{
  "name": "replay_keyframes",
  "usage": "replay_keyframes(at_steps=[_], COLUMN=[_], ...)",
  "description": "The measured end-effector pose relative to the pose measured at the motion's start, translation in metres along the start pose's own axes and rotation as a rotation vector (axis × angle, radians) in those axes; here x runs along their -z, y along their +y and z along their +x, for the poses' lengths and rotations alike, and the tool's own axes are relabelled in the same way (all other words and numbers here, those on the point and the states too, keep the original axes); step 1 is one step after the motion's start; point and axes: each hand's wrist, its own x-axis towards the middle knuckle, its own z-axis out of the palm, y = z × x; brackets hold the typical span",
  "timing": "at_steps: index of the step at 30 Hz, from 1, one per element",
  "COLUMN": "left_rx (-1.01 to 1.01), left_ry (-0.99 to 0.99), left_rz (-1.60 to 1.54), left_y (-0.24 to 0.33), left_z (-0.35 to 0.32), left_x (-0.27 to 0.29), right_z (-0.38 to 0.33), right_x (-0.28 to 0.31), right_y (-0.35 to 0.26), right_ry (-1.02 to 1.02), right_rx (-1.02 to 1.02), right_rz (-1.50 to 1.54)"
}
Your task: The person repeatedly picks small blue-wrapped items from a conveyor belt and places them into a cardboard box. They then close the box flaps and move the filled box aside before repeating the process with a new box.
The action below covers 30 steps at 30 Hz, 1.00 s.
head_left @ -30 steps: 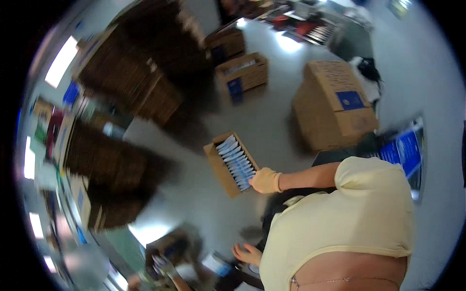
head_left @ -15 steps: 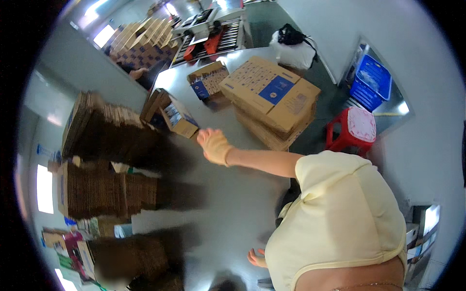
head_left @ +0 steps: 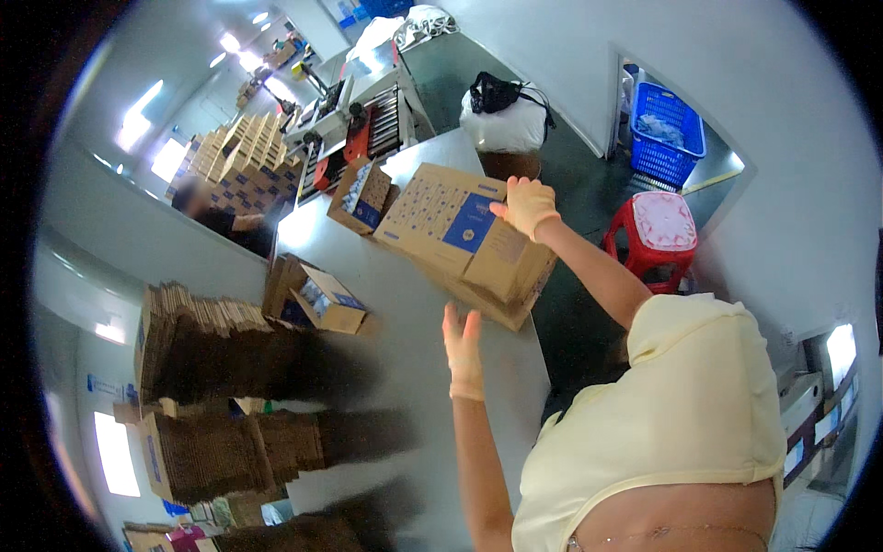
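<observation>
Your right hand (head_left: 529, 209) has swung clockwise since the earlier frame, leaving the open brown cardboard box (head_left: 344, 318) with bluish-white packets inside, and your left hand (head_left: 462, 342) has risen toward the stack of flat brown cardboard cartons with a blue panel (head_left: 464, 253). That stack lies on the pale grey tabletop (head_left: 405, 368), near the middle of your view, with the open box at its eight o'clock. From the stack's centre, your right hand is at two o'clock, fingers bent at the top carton's edge; you can't tell from this angle whether it pinches the cardboard. Your left hand is at six o'clock, thumb and fingers spread, holding nothing, just beside the near edge; contact there is unclear. A small open brown box with blue printing (head_left: 362, 196) sits at the stack's ten o'clock. You seem to be at the step of taking hold of the top carton; the next move probably calls for closing both hands on its edges and separating it from those beneath.
</observation>
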Motion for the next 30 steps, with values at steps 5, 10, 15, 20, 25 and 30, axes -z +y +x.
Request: replay_keyframes(at_steps=[5, 10, 15, 20, 25, 30], left_rx=[0.028, 0.031, 0.036, 0.186, 0.016, -0.046], left_ry=[0.054, 0.313, 0.536, 0.711, 0.898, 1.112], left_rz=[0.072, 0.126, -0.708, -0.752, -1.032, -1.071], left_y=[0.017, -0.001, -0.010, 0.014, -0.050, -0.093], left_z=[0.028, -0.009, -0.106, -0.201, -0.276, -0.318], left_x=[-0.037, 0.012, 0.055, 0.059, 0.037, -0.005], right_z=[-0.018, -0.073, -0.143, -0.204, -0.277, -0.327], right_x=[0.000, 0.005, -0.001, -0.006, -0.013, 0.014], right_y=[-0.012, -0.045, -0.099, -0.130, -0.116, -0.104], right_ry=[0.020, 0.434, 0.285, 0.120, -0.071, -0.203], right_rx=[-0.032, 0.260, 0.648, 0.977, 1.317, 1.663], right_rz=[-0.065, 0.156, 0.402, 0.536, 0.643, 0.861])
